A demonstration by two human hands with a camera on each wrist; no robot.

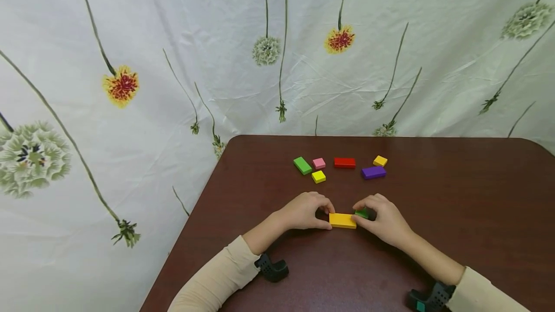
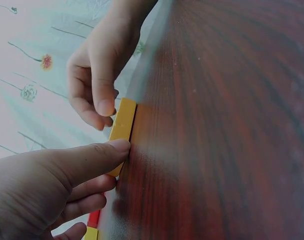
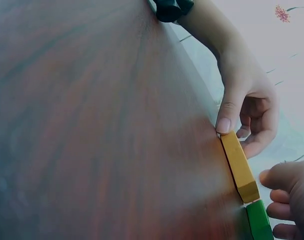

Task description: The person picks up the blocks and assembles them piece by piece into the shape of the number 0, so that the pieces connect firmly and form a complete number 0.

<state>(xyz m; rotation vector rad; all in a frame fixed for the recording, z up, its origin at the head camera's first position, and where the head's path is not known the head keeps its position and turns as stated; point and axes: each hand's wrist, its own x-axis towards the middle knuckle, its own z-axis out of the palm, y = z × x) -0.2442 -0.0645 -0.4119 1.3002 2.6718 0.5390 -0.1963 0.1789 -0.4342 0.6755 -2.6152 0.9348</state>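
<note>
A yellow-orange block (image 1: 342, 221) lies lengthwise on the table between the two hands. My left hand (image 1: 306, 212) pinches its left end between thumb and fingers. At the other end is a green block (image 3: 259, 220), end to end with the yellow-orange one in the right wrist view and partly covered by fingers in the head view. Around that green block hovers my right hand (image 1: 384, 219), its thumb and fingers loosely bent and spread. The right wrist view shows the right thumb off both blocks; whether a fingertip touches the green one I cannot tell.
Farther back on the brown table (image 1: 455, 196) lie another green block (image 1: 302, 165), a pink block (image 1: 319, 163), a yellow block (image 1: 318, 176), a red block (image 1: 344, 162), a purple block (image 1: 374, 172) and a small yellow-orange block (image 1: 380, 161). A flowered cloth (image 1: 234, 71) hangs behind.
</note>
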